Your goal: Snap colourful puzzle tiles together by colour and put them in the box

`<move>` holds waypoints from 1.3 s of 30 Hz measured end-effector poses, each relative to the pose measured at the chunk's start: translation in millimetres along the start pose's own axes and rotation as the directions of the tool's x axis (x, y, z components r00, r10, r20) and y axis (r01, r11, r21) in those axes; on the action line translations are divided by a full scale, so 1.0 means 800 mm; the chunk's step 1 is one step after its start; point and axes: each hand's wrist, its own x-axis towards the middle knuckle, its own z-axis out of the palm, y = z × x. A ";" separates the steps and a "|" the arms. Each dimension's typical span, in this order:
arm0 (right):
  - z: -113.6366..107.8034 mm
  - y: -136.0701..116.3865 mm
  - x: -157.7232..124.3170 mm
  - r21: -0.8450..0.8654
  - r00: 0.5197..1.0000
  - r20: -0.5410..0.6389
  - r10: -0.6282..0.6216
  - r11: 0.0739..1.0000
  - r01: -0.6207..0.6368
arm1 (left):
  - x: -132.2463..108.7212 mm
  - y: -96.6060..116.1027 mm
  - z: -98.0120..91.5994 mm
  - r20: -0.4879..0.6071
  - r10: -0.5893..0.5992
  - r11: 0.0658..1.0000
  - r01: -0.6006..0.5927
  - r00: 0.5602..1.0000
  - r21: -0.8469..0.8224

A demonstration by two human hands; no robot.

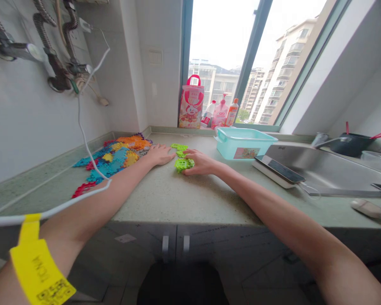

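Note:
My left hand point(161, 153) lies flat on the green counter point(190, 199), fingers stretched out, at the right edge of a pile of coloured plastic interlocking pieces point(114, 161). My right hand point(200, 163) is closed on a stack of bright green pieces point(184, 164) resting on the counter. More green pieces point(179, 147) lie just behind, between the two hands. The pile holds orange, yellow, blue and red pieces.
A turquoise plastic tub point(241, 143) stands right of my hands. A phone on a white scale point(279, 170) lies next to the steel sink point(324, 169). Bottles and a red bag point(191, 103) stand at the window. A white cable point(82, 140) hangs across the left.

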 end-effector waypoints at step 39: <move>-0.173 0.145 -0.081 -0.221 0.470 -0.256 0.845 0.422 -0.879 | 0.004 -0.015 0.000 -0.067 0.065 0.995 -0.069 0.996 -0.065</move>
